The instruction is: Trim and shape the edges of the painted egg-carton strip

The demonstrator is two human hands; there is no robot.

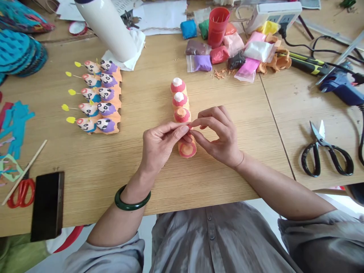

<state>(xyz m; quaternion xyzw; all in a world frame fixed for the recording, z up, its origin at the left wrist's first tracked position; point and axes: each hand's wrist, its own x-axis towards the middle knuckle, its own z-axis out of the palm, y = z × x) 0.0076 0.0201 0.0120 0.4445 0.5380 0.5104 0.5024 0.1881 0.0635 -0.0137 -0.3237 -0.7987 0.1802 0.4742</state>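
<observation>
Green bangle [132, 199] on the left wrist is the closest thing worth mentioning. Just past it, the left hand [163, 146] and right hand [218, 136] are together, fingertips [185, 129] meeting on what looks like a small pink bit [190, 126], though it's too tiny to really make out. Right under them, an egg-carton strip [182, 113] lies lengthwise on the wooden counter [199, 182], four cups in a row painted orange with pink rings, white tops on the far two.

Off to the left sits a batch of painted egg-carton pandas and mice [98, 96] with yellow-tipped sticks. Nearer the counter edge there's a phone [47, 206], red-handled scissors [21, 193] and, further up, blue paper scraps [17, 129]. Over on the right are black-handled scissors [324, 151] and a blue glue gun [341, 87]. Further back: a white thermos [106, 30] on a tissue, a red cup [218, 26], a pile of brightly coloured clay packets [227, 49] and a power strip [273, 15].
</observation>
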